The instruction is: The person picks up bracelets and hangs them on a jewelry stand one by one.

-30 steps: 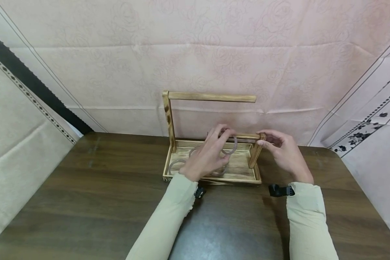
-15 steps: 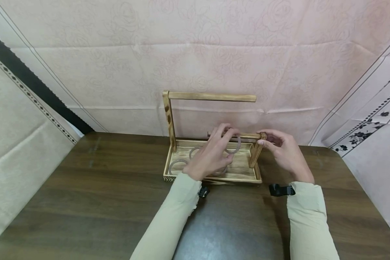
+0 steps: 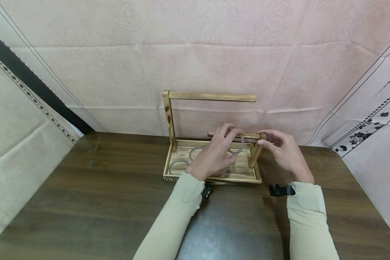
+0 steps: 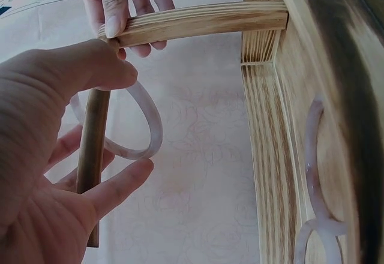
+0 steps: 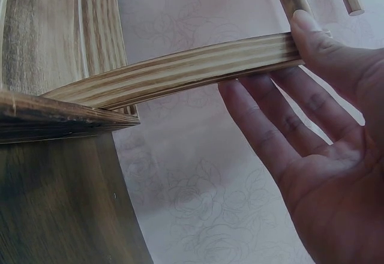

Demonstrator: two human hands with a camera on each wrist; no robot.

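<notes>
My left hand (image 3: pixel 212 155) holds a pale translucent bangle (image 4: pixel 157 129) by its thumb and fingers. In the left wrist view, the bangle hangs around the lower wooden rod (image 4: pixel 93 138) of a two-armed display stand. That rod juts leftward from a short post (image 3: pixel 255 157), and its left end is free. My right hand (image 3: pixel 284 151) grips the top of this post, thumb on one side and fingers on the other. Further bangles lie in the stand's tray (image 3: pixel 238 180), including one bangle (image 3: pixel 170 168) at the front left; my left hand partly covers the others.
A taller post (image 3: pixel 169 122) rises from the tray's left end, bearing an upper rod (image 3: pixel 211 96) that points right above my hands. The stand sits on a dark wooden table (image 3: pixel 117 202) near its back edge. Pale patterned cloth (image 3: pixel 195 65) hangs behind.
My left hand has slid rightward along the lower rod with the bangle, closer to the short post. The rod's free left end now shows. My right hand has stayed in place.
</notes>
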